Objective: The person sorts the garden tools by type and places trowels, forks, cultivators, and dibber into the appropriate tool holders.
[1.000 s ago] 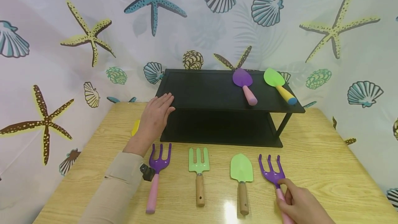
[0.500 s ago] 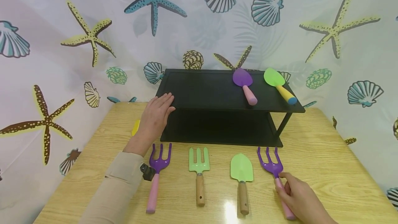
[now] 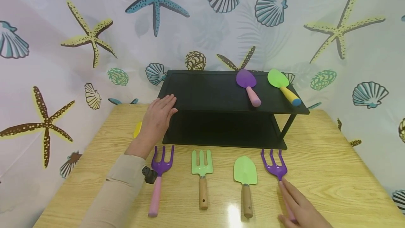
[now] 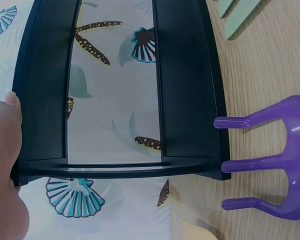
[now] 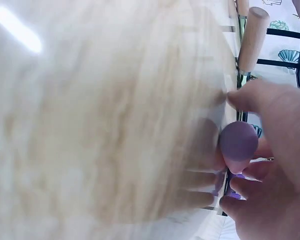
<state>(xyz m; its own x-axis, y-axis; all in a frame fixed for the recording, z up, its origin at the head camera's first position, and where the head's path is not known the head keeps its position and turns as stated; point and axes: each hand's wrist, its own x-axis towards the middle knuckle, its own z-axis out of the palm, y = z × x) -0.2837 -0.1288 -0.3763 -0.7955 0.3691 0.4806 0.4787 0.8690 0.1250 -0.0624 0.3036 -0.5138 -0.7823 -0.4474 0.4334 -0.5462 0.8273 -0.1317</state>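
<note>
My left hand point(image 3: 157, 117) rests with straight fingers on the left end of a black two-tier shelf point(image 3: 202, 90). At the lower right, my right hand point(image 3: 303, 208) lies beside a purple hand fork point(image 3: 276, 170) with a pink handle. Its fingers are extended along the handle and the thumb stands apart. In the right wrist view the handle's end point(image 5: 239, 141) sits between thumb and fingers without a closed grip. To the left lie a green trowel point(image 3: 245, 171), a green hand fork point(image 3: 202, 168) and another purple hand fork point(image 3: 161, 167), all tines or blade toward the shelf.
A purple trowel point(image 3: 246, 79) and a green trowel point(image 3: 278, 78) with a yellow handle lie on the shelf's top right. Something yellow point(image 3: 137, 129) is partly hidden behind my left hand. A patterned cloth point(image 3: 221, 34) hangs around the wooden table point(image 3: 332, 171).
The right purple hand fork has moved slightly forward, toward the shelf. My right hand has then loosened from its handle, with fingers straightened and thumb apart. The left hand stays in place.
</note>
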